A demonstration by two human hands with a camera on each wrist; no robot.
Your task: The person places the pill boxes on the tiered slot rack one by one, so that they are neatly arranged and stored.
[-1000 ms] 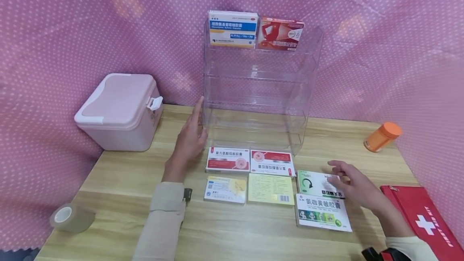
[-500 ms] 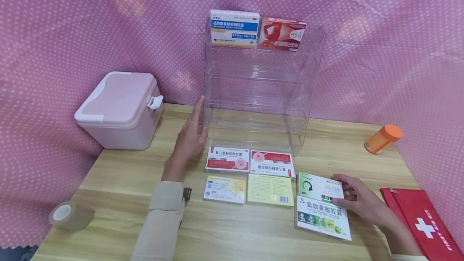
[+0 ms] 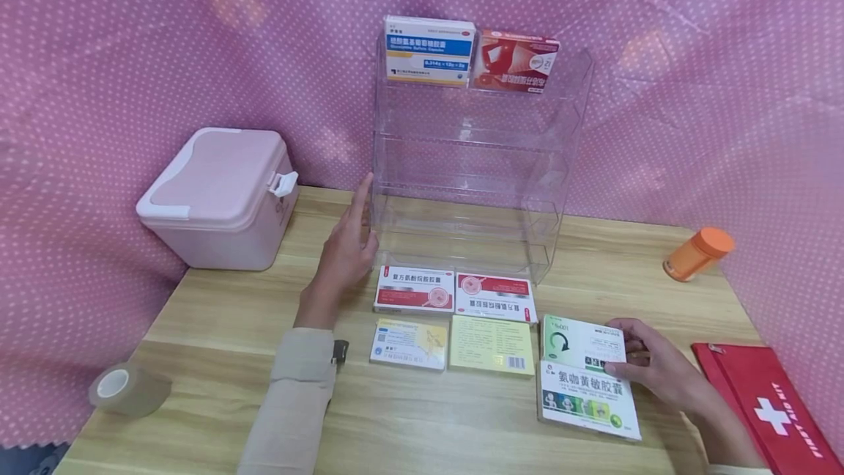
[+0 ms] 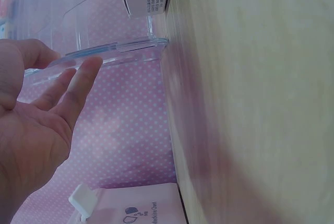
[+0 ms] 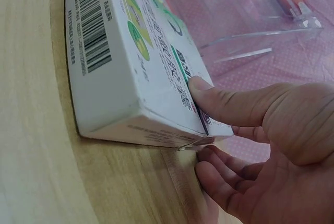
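My left hand (image 3: pixel 343 255) stands upright on the wooden table (image 3: pixel 217 314), its straight fingers (image 4: pixel 78 83) against the left wall of a clear acrylic tiered shelf (image 3: pixel 475 167) (image 4: pixel 104 57). My right hand (image 3: pixel 649 369) (image 5: pixel 261 130) pinches the right edge of a white-and-green medicine box (image 3: pixel 580 394) (image 5: pixel 120 67). The thumb presses on the box's top and the fingers curl under its edge. The box lies on the table in front of a smaller green-and-white box (image 3: pixel 580 339).
Two boxes (image 3: pixel 428 50) (image 3: pixel 514 61) stand on the shelf's top tier. Several flat boxes (image 3: pixel 415 289) (image 3: pixel 492 343) lie before the shelf. A pink case (image 3: pixel 217 196) sits left, a tape roll (image 3: pixel 125 389) front left, an orange bottle (image 3: pixel 697 251) and a red first-aid pouch (image 3: pixel 771 402) right.
My right hand dropped from above the smaller green box to the white-and-green box's right edge and took hold of it; the box shifted slightly. The left hand stayed put.
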